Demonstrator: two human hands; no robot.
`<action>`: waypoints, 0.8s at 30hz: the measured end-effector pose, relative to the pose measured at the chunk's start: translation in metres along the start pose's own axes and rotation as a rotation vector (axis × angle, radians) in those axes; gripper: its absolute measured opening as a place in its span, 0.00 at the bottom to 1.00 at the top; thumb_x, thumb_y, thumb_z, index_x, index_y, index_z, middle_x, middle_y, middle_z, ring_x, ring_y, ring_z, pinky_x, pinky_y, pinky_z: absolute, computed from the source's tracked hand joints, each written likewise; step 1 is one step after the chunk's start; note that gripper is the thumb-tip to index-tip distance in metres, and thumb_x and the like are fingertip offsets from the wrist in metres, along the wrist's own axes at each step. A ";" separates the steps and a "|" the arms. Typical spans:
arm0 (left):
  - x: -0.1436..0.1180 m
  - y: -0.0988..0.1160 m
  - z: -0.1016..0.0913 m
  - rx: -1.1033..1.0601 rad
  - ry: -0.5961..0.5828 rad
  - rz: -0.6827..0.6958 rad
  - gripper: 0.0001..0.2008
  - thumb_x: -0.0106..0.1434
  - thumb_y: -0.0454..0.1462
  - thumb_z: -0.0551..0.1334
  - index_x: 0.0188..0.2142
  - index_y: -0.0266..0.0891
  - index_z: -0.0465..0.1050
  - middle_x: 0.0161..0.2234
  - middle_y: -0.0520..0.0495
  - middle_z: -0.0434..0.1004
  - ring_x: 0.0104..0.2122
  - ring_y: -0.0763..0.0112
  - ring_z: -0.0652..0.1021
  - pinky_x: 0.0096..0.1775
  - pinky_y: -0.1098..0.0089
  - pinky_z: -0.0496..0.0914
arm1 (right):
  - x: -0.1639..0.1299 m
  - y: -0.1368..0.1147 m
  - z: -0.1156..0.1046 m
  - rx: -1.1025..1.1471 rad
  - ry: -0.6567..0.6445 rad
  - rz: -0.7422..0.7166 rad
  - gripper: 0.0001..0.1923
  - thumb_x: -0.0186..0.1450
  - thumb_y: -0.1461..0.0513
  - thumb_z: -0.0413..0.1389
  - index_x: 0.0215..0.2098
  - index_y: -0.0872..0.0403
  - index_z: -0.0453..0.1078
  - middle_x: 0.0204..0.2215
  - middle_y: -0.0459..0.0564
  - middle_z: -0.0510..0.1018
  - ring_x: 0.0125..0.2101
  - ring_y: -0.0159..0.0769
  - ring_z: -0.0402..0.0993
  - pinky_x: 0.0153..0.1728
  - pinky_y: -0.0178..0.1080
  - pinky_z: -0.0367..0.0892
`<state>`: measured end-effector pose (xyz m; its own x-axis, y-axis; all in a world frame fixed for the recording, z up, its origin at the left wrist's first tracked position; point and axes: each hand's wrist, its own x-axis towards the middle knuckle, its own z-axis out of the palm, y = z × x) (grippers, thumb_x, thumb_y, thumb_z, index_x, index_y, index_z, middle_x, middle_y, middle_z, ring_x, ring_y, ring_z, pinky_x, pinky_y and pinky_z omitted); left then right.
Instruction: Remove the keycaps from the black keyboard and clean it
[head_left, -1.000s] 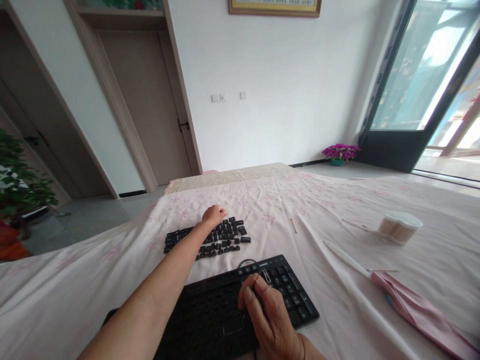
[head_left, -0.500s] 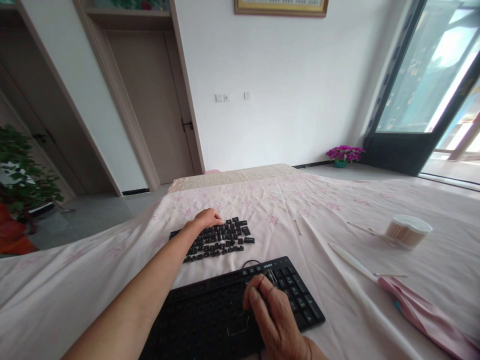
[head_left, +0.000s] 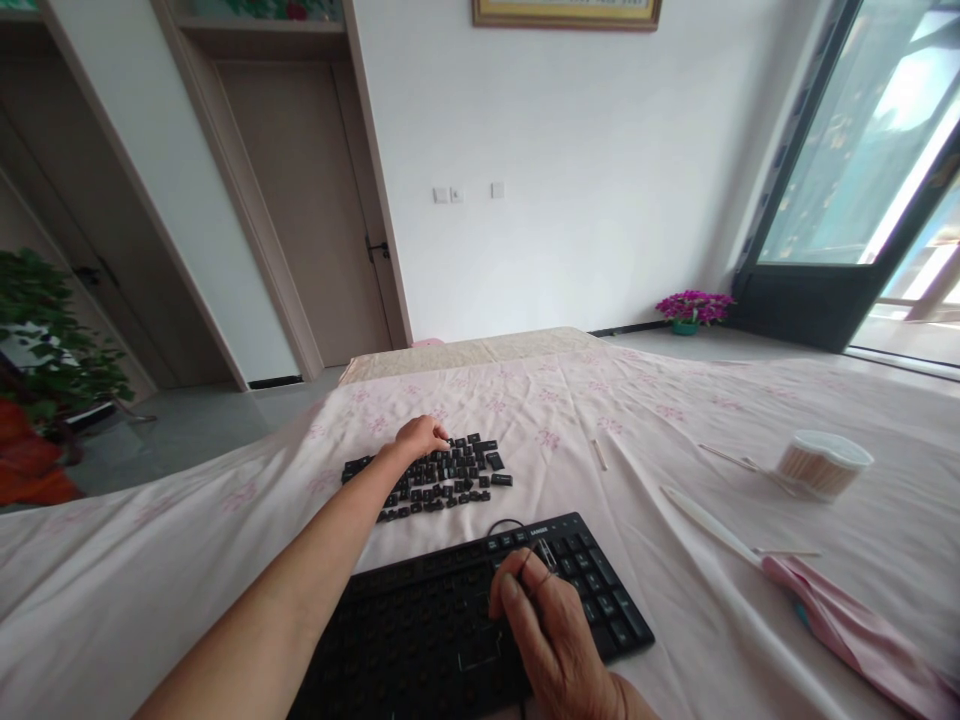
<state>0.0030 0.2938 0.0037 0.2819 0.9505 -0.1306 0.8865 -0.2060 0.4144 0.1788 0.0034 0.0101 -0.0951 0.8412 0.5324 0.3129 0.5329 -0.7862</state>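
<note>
Keys (head_left: 474, 462), loose and black, lie right at the left hand (head_left: 422, 436), spreading under it and off to its right, the patch running crosswise. That hand is the nearer one: arm stretched long, wrist bent over, fingers pointing down, thumb and forefinger close together; can't tell whether a key is pinched there. Back toward the body from that grip sits the keyboard (head_left: 420, 640), long side slanting away to the right. Over it, the right hand (head_left: 551, 620) is curled, thumb against forefinger; can't tell what's clamped inside.
</note>
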 end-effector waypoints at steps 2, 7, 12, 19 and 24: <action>-0.001 0.001 0.000 -0.015 0.024 0.006 0.15 0.66 0.41 0.58 0.50 0.37 0.68 0.49 0.43 0.71 0.44 0.64 0.75 0.45 0.58 0.72 | 0.000 0.000 0.000 -0.006 0.000 0.002 0.15 0.72 0.60 0.41 0.29 0.53 0.63 0.23 0.45 0.68 0.25 0.30 0.66 0.29 0.33 0.62; -0.010 0.000 -0.009 -0.077 0.149 0.033 0.07 0.59 0.40 0.64 0.36 0.41 0.77 0.37 0.48 0.80 0.40 0.66 0.78 0.42 0.71 0.69 | 0.000 0.000 0.001 -0.013 0.011 -0.001 0.16 0.72 0.59 0.41 0.29 0.54 0.63 0.23 0.45 0.68 0.25 0.30 0.66 0.29 0.33 0.62; -0.053 0.002 -0.023 -0.165 0.321 0.117 0.13 0.62 0.42 0.58 0.41 0.41 0.77 0.41 0.48 0.81 0.42 0.65 0.78 0.42 0.73 0.68 | 0.001 -0.002 0.002 -0.019 -0.006 0.018 0.17 0.72 0.58 0.41 0.28 0.54 0.62 0.23 0.45 0.67 0.25 0.30 0.65 0.29 0.33 0.61; -0.182 -0.014 -0.011 -0.243 0.370 0.302 0.11 0.62 0.40 0.57 0.35 0.43 0.79 0.37 0.49 0.80 0.40 0.66 0.77 0.43 0.72 0.68 | 0.000 -0.007 0.002 -0.031 -0.006 0.050 0.17 0.72 0.57 0.42 0.28 0.54 0.62 0.22 0.45 0.66 0.25 0.30 0.65 0.26 0.33 0.61; -0.246 -0.052 0.002 -0.140 0.342 0.203 0.11 0.62 0.40 0.58 0.41 0.45 0.77 0.43 0.48 0.77 0.44 0.64 0.75 0.49 0.67 0.66 | -0.002 -0.006 0.003 -0.049 -0.005 0.059 0.16 0.71 0.56 0.43 0.29 0.54 0.62 0.23 0.45 0.67 0.26 0.32 0.67 0.26 0.33 0.60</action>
<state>-0.1114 0.0699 0.0125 0.2862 0.9213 0.2633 0.7606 -0.3856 0.5223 0.1746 -0.0009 0.0129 -0.0800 0.8713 0.4841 0.3641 0.4776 -0.7996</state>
